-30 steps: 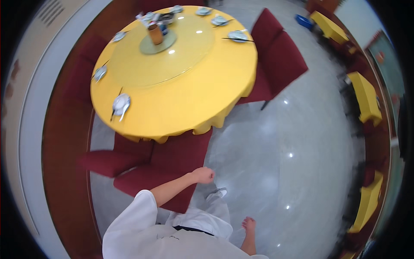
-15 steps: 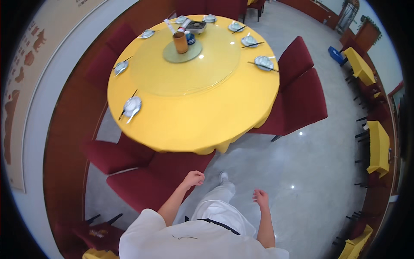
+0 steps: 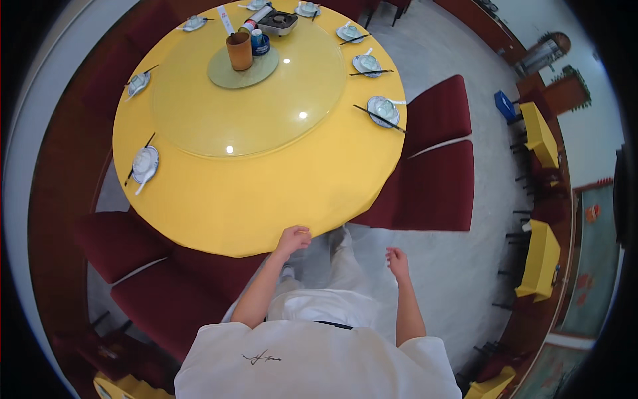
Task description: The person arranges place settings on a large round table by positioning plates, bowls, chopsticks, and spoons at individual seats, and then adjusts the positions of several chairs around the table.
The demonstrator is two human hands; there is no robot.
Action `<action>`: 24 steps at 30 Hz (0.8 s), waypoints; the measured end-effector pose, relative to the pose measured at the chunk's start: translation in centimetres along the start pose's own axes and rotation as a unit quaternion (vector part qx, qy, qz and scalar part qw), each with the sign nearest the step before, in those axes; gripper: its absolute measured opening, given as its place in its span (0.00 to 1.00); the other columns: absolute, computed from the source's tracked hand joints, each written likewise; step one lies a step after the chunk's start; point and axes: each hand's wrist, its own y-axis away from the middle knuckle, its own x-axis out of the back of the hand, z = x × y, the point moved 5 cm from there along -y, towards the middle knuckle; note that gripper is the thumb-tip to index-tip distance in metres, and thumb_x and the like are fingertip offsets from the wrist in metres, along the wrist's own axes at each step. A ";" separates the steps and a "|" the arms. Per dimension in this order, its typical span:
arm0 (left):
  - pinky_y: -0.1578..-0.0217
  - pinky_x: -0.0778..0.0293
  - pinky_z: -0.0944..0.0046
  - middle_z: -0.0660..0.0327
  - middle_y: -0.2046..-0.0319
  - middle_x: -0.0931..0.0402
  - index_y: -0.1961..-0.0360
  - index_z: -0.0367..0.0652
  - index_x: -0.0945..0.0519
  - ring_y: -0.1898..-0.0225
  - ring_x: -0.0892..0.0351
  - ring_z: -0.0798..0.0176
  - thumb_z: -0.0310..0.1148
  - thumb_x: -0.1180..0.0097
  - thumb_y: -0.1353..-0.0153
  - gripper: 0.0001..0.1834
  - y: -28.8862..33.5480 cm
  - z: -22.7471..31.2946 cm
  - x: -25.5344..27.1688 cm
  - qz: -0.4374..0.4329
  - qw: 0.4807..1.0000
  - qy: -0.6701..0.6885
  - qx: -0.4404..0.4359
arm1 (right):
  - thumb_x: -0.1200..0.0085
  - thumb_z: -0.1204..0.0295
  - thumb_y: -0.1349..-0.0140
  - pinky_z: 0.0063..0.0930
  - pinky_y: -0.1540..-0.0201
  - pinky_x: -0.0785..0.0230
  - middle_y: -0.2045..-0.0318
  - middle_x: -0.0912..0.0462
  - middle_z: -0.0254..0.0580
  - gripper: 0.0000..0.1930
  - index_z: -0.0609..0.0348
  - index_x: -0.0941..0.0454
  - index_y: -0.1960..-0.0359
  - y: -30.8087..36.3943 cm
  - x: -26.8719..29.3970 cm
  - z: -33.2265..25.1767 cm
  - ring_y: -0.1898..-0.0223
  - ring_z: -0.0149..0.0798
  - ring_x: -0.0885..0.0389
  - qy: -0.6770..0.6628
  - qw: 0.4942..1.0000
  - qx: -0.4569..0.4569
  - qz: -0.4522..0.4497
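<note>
My left hand (image 3: 294,240) hangs just off the near edge of a round table with a yellow tablecloth (image 3: 292,193). Its fingers are loosely bent, and I see nothing in them. Lower to the right, over the grey floor, my right hand (image 3: 397,262) is held with its fingers slightly apart and empty. Neither hand visibly grips anything. Closest to the right hand is a dark red chair (image 3: 435,183) at the table's right side. Another dark red chair (image 3: 179,292) stands left of my left forearm, partly under the cloth.
A glass turntable (image 3: 199,126) carries a brown cup (image 3: 239,52), a blue container (image 3: 260,45) and a portable stove (image 3: 278,24). Place settings such as a plate with bowl and chopsticks (image 3: 383,112) ring the table. Smaller yellow-covered tables (image 3: 539,259) line the right wall.
I have stepped forward, so the table and chairs sit nearer and farther left. Both hands appear higher in view, the left now by the table's edge. Nothing was taken hold of.
</note>
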 end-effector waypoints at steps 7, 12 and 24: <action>0.62 0.18 0.64 0.56 0.60 0.19 0.43 0.34 0.26 0.62 0.16 0.62 0.36 0.40 0.36 0.24 -14.7 9.1 -10.4 0.014 0.997 0.065 -0.031 | 0.53 0.72 0.30 0.22 0.69 0.30 0.68 0.21 0.32 0.11 0.58 0.21 0.52 -23.3 5.5 -19.2 0.69 0.25 0.26 0.049 0.972 0.228 0.014; 0.59 0.18 0.63 0.53 0.56 0.20 0.39 0.34 0.30 0.58 0.17 0.61 0.35 0.40 0.35 0.27 -24.0 15.7 -17.0 0.051 0.992 0.108 -0.035 | 0.53 0.74 0.32 0.34 0.54 0.27 0.64 0.17 0.48 0.11 0.66 0.22 0.55 -36.5 6.5 -32.9 0.59 0.45 0.17 0.162 0.919 0.359 0.019; 0.49 0.21 0.55 0.53 0.51 0.24 0.30 0.44 0.45 0.50 0.22 0.59 0.28 0.42 0.36 0.36 -37.4 24.5 -25.6 0.097 0.974 0.201 -0.024 | 0.54 0.67 0.35 0.40 0.41 0.31 0.51 0.19 0.60 0.18 0.61 0.20 0.49 -55.1 0.7 -43.9 0.46 0.56 0.21 0.263 0.890 0.326 -0.182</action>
